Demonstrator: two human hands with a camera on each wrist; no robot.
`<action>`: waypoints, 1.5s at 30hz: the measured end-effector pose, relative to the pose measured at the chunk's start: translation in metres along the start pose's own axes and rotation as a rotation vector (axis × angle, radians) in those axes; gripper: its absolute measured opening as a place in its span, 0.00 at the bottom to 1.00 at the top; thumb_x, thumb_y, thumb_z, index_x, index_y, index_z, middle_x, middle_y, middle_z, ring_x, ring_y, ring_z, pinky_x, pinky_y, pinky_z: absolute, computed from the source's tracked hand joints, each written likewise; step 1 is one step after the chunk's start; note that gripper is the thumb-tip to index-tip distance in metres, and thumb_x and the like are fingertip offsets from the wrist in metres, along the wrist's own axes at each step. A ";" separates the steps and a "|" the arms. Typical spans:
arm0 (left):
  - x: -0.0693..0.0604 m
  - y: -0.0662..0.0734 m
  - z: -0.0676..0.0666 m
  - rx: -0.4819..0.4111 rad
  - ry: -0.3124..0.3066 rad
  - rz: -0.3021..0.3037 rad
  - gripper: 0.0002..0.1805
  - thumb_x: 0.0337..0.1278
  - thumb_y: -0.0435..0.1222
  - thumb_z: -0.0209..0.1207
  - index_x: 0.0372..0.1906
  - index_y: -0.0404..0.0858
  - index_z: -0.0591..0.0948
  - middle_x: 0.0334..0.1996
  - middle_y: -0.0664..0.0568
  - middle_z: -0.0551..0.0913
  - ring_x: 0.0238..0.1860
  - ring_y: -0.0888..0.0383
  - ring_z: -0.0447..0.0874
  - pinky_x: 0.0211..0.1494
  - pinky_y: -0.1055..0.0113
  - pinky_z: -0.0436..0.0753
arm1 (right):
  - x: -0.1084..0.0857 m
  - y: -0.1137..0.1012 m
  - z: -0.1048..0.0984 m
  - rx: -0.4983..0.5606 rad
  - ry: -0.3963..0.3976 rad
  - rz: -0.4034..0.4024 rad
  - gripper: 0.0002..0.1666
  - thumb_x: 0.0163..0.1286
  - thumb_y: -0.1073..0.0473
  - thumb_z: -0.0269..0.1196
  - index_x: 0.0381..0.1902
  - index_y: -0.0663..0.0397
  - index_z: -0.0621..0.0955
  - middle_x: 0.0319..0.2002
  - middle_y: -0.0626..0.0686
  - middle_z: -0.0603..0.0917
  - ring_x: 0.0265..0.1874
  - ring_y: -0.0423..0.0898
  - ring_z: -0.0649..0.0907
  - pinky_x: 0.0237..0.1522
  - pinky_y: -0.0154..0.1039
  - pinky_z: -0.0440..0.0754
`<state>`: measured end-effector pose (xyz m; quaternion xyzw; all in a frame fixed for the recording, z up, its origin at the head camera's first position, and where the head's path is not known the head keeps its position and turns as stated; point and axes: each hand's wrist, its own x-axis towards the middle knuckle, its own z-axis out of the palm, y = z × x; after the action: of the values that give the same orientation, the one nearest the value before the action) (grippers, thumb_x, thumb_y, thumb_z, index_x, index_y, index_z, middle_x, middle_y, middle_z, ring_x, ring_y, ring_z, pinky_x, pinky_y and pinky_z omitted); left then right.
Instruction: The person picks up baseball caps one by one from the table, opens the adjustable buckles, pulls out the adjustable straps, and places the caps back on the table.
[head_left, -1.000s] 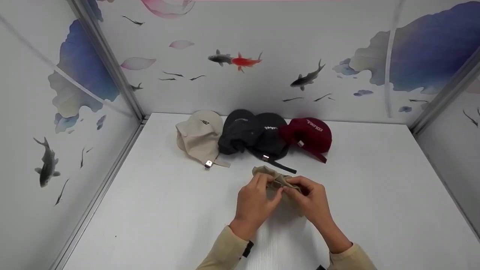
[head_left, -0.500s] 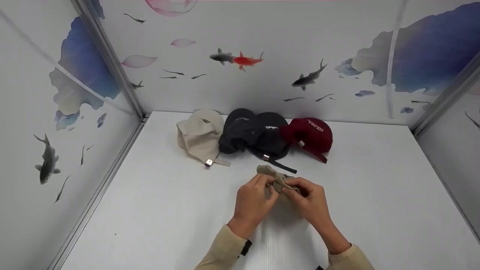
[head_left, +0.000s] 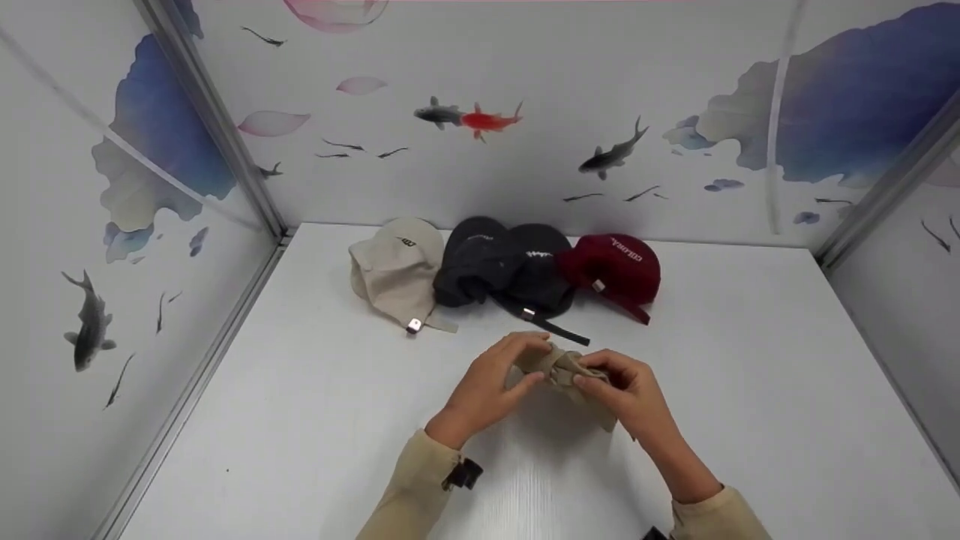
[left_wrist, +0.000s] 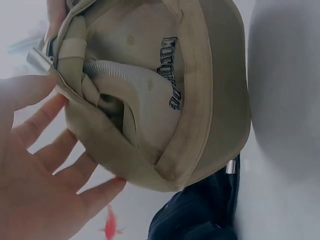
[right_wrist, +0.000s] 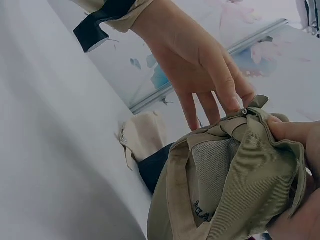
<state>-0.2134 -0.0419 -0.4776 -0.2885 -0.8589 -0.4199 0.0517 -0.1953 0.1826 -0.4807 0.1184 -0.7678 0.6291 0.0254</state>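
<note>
An olive-tan cap (head_left: 566, 371) is held up above the white table, its inside with mesh and dark lettering facing the left wrist view (left_wrist: 150, 100). The right hand (head_left: 637, 397) pinches the cap's edge between thumb and fingers; in the right wrist view that hand (right_wrist: 305, 185) grips the fabric. The left hand (head_left: 484, 386) has its fingers spread and nearly straight, with fingertips touching the cap's edge by a metal buckle (left_wrist: 40, 60). In the right wrist view the left hand (right_wrist: 195, 65) reaches to the cap's strap end.
Behind the hands, a row of caps lies on the white table (head_left: 315, 420): cream (head_left: 397, 274), dark navy (head_left: 476, 262), black (head_left: 544, 277) and red (head_left: 619, 274). A black strap (head_left: 566, 332) extends toward the held cap. Printed walls enclose the table's back and sides.
The left hand has moved slightly left and its fingers have loosened from their pinch and spread apart. The held cap has tilted, and the right hand keeps its pinch. The caps behind have not moved.
</note>
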 end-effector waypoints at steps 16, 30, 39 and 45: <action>-0.005 -0.004 0.003 -0.061 0.111 -0.052 0.16 0.62 0.47 0.62 0.51 0.45 0.85 0.48 0.57 0.88 0.49 0.63 0.85 0.55 0.68 0.82 | 0.017 -0.007 -0.024 0.054 -0.444 0.055 0.21 0.79 0.60 0.50 0.61 0.68 0.76 0.50 0.41 0.83 0.47 0.37 0.80 0.52 0.31 0.77; -0.005 -0.004 0.003 -0.152 0.107 0.013 0.16 0.58 0.48 0.64 0.47 0.45 0.86 0.42 0.56 0.89 0.39 0.66 0.85 0.44 0.71 0.83 | 0.026 -0.002 -0.044 0.204 -0.677 0.082 0.19 0.74 0.69 0.51 0.60 0.63 0.79 0.51 0.42 0.84 0.42 0.35 0.80 0.43 0.30 0.81; -0.005 0.003 0.006 -0.084 0.145 -0.003 0.13 0.57 0.49 0.65 0.42 0.46 0.87 0.39 0.58 0.89 0.39 0.66 0.85 0.49 0.68 0.81 | 0.023 -0.009 -0.027 -0.035 -0.480 -0.088 0.11 0.70 0.67 0.61 0.48 0.67 0.81 0.38 0.40 0.83 0.34 0.33 0.78 0.35 0.29 0.79; -0.008 0.014 0.012 0.066 0.251 -0.022 0.11 0.58 0.46 0.67 0.44 0.49 0.87 0.49 0.59 0.85 0.47 0.63 0.84 0.55 0.63 0.80 | 0.019 -0.008 -0.015 -0.085 -0.296 -0.154 0.07 0.68 0.66 0.64 0.43 0.63 0.84 0.35 0.38 0.84 0.28 0.32 0.76 0.29 0.28 0.75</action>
<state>-0.1975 -0.0303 -0.4782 -0.2223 -0.8623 -0.4247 0.1633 -0.2135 0.1932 -0.4667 0.2673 -0.7777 0.5679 -0.0349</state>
